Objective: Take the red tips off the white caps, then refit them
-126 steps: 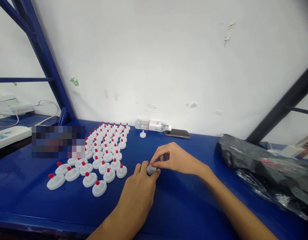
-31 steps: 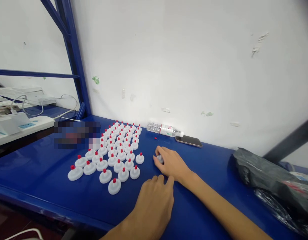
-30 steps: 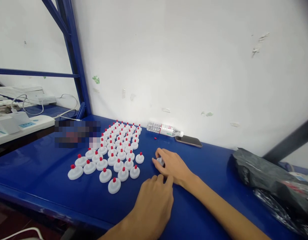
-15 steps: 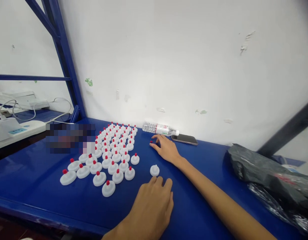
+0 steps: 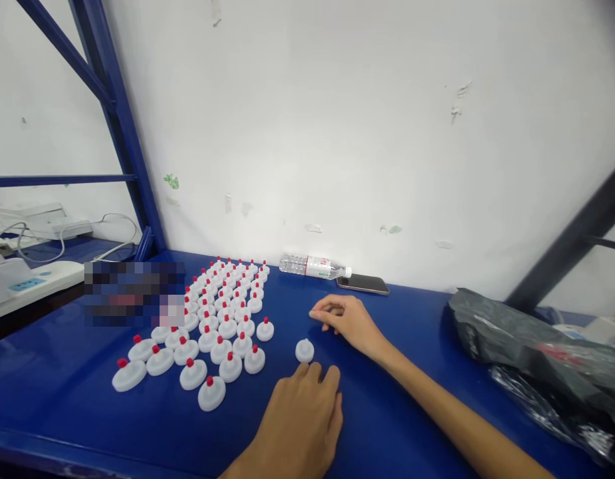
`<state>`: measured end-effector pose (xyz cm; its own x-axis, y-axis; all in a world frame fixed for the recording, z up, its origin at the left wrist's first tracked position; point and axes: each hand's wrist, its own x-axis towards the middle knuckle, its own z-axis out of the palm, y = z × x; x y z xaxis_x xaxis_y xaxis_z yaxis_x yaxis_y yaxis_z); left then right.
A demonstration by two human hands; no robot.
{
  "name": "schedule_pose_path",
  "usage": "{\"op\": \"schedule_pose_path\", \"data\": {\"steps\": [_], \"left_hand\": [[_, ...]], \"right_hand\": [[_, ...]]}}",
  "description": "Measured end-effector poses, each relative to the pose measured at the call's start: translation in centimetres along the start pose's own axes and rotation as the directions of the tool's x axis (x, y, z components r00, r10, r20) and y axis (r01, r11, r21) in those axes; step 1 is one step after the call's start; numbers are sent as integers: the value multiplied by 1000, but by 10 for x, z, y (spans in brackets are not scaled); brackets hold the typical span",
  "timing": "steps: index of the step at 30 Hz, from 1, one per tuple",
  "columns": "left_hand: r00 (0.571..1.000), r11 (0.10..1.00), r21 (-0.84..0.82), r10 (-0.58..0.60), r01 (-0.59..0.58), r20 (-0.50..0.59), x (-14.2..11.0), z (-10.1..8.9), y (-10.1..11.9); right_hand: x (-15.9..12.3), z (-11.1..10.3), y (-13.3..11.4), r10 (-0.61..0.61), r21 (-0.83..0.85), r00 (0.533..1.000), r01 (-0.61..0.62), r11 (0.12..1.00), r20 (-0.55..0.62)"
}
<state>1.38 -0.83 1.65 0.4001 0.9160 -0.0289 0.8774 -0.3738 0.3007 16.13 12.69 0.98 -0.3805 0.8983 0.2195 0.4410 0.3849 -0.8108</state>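
White power strip [image 5: 62, 271] at far left. Red-tipped caps [image 5: 227, 326] in rows on blue tabletop [image 5: 112, 426]. Left hand [image 5: 301, 416] palm down, fingers slightly apart, tips just beside plain cap [image 5: 305, 350]. Bottle [image 5: 317, 267] on its side near wall [image 5: 312, 133]. Right hand [image 5: 318, 315]: thumb and forefinger together; cannot tell whether anything pinched. Phone [image 5: 363, 284] behind. Dark bag [image 5: 516, 332] rightmost.

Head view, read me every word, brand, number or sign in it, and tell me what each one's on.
No text is readable.
Bottle: red and green print on its label, too small.
Bag: red markings, too blurred.
Power strip: blue patches, no legible marks.
White caps: no lettering visible.
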Motion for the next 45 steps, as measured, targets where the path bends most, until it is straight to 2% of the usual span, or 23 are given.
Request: {"op": "schedule_pose_path", "data": {"steps": [2, 4, 8, 15, 24, 27, 32, 35, 40, 45], "left_hand": [[1000, 1000, 5, 3, -3, -16, -1, 0, 0], [1000, 1000, 5, 4, -4, -29, -1, 0, 0], [999, 1000, 6, 16, -16, -49, -1, 0, 0], [997, 1000, 13, 23, -22, -80, -1, 2, -3], [995, 999, 19, 39, -37, -96, 0, 4, -2], [994, 999, 23, 44, -42, -95, -1, 4, -3], [994, 999, 36, 44, -41, -102, -2, 4, -3], [995, 999, 37, 42, -39, -96, -2, 5, -3], [995, 998, 52, 43, -39, -94, -1, 4, -1], [997, 998, 64, 32, -28, -77, -2, 1, 0]], "right_hand": [[-16, -5, -9, -29, 18, 1000, 29, 999, 5], [-26, -7, -19, -109, 3, 994, 109, 994, -21], [-33, -2, -34, -218, -33, 974, 216, 976, -64], [-34, 12, -33, -271, -62, 962, 273, 960, 41], [-35, 12, -29, -234, 10, 968, 234, 972, 89], [-35, 14, -24, -235, 32, 968, 233, 972, 83], [-32, 16, -21, -159, 66, 986, 156, 986, 49], [-29, 18, -21, -157, 18, 987, 156, 988, 34], [-25, 13, -17, -112, -188, 992, 101, 977, -49], [-18, 0, -7, -41, -194, 994, 21, 981, -99]]}}
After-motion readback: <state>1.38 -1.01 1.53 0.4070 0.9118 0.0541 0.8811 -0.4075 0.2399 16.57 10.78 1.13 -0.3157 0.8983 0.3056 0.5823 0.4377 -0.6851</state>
